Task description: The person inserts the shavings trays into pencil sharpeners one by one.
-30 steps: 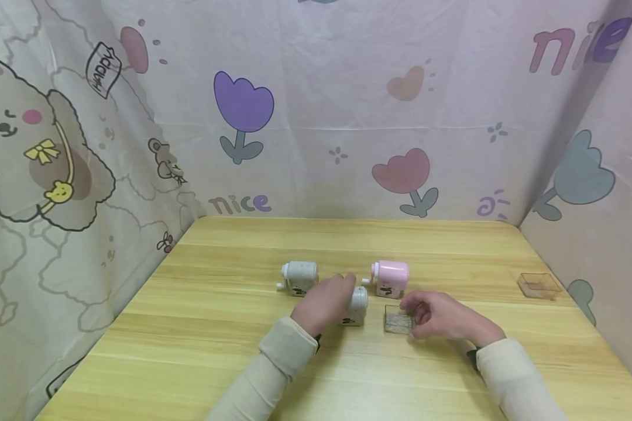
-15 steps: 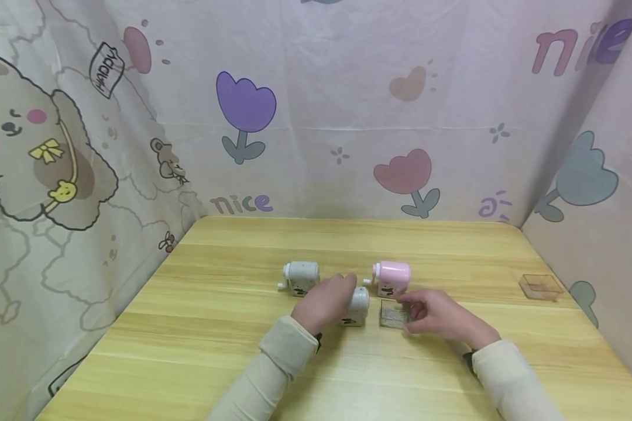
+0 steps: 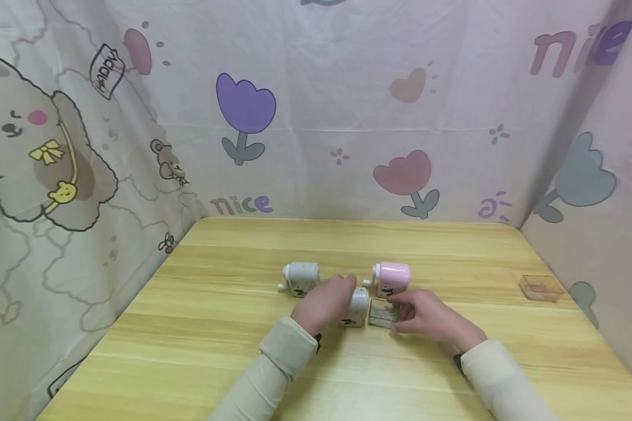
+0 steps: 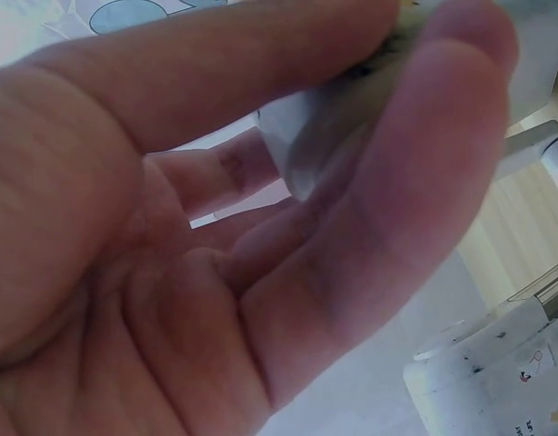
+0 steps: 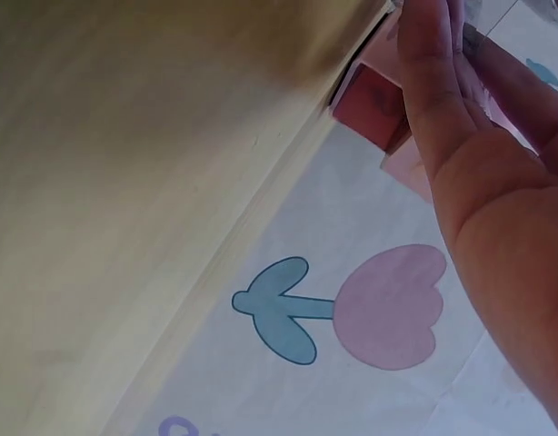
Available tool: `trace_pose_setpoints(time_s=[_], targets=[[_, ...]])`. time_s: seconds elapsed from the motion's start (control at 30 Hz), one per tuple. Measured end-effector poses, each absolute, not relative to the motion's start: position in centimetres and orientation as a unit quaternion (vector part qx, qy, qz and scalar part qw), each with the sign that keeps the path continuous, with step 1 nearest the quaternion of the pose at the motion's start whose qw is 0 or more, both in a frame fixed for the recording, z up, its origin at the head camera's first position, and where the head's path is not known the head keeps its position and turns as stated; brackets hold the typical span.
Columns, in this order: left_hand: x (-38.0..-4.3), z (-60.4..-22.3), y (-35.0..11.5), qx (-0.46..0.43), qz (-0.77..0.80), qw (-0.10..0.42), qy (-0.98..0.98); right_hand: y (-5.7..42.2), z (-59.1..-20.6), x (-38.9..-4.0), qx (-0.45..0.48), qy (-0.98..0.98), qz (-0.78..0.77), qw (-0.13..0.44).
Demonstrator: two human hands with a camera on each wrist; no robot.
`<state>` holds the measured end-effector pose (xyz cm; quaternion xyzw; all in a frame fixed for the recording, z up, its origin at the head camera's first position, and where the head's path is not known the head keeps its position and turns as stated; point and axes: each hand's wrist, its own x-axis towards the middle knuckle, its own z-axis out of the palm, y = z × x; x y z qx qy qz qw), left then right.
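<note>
Pale-grey sharpener (image 3: 357, 307), dark print on side, is standing midway between table's (image 3: 426, 386) left and right edges. Left hand (image 3: 323, 305) is gripping it, forearm slanting toward far right corner. Clear, grey-speckled box (image 3: 381, 314) is sitting just beside; right hand (image 3: 426, 316) is pinching it, forearm slanting toward far left corner.

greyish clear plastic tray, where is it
In the head view, right of centre: the right hand grips the tray, just right of the grey plastic sharpener the left hand holds.
</note>
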<state>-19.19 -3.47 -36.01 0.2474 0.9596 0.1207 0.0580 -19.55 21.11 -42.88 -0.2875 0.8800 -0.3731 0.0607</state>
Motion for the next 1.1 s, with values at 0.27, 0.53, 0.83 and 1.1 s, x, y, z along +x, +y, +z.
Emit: trace_pose_setpoints(time_s=[0.27,0.53,0.83,1.1], targets=[[-19.1,-36.0,-3.6,0.248,0.115,0.053,0.96,20.2,-42.9,-19.8,-0.305,0.88,-0.361,0.045],[-19.1,-36.0,-3.6,0.247,0.113,0.05,0.961,19.4,-42.8,-20.2,-0.324,0.874,-0.36,0.039],[-19.2,-36.0,-3.5,0.249,0.111,0.054,0.961,19.0,-42.8,-20.5,-0.325,0.876,-0.353,0.052],[-19.1,-36.0,-3.5,0.244,0.108,0.056,0.962,18.6,-42.4,-20.4,-0.336,0.874,-0.347,0.051]])
